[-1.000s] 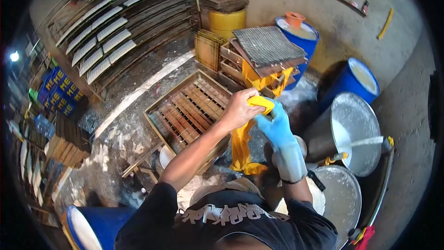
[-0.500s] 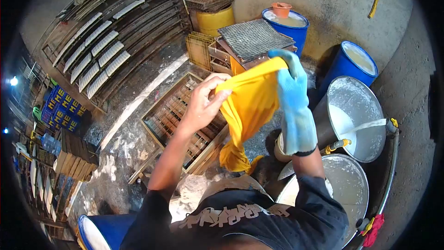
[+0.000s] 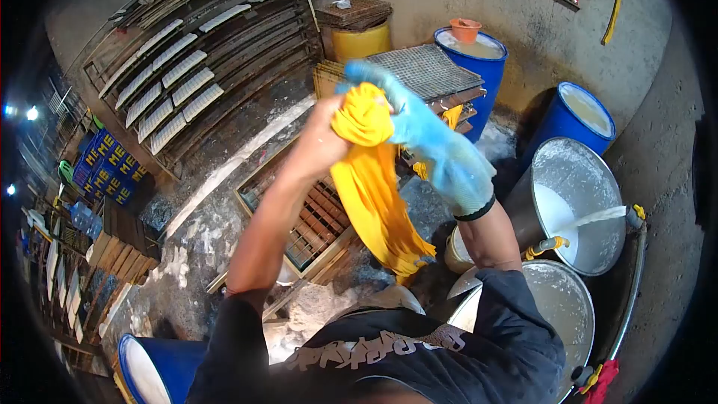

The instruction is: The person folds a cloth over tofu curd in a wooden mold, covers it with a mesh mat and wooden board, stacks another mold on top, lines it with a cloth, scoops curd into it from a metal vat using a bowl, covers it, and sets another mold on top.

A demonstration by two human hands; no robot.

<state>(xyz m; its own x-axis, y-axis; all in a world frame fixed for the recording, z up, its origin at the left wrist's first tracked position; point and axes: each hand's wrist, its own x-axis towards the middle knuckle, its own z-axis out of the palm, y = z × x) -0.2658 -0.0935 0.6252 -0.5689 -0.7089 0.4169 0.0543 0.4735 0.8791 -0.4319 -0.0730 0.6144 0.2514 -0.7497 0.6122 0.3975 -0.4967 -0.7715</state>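
A yellow cloth (image 3: 374, 206) hangs in front of me, its upper end bunched into a rounded knot-like wad and its lower end reaching toward my waist. My bare left hand (image 3: 327, 135) is closed around the left side of that wad. On the other side, my right hand (image 3: 407, 108), in a light blue glove, grips the wad; its fingers are smeared by motion and partly behind the cloth. Below the cloth lies a wooden frame (image 3: 258, 202) with a slatted inside.
Two metal tubs (image 3: 591, 172) (image 3: 572, 307) stand at right, liquid pouring into the upper one. Blue drums (image 3: 482, 78) (image 3: 550, 123) line the wall behind. A mesh-topped stack (image 3: 426, 71) stands ahead. At left are a rack with white slabs (image 3: 168, 52) and blue crates (image 3: 108, 161).
The cloth, earlier stretched between my hands, is now bunched at the top and hanging. My right hand has moved left to meet my left hand. The view has shifted slightly.
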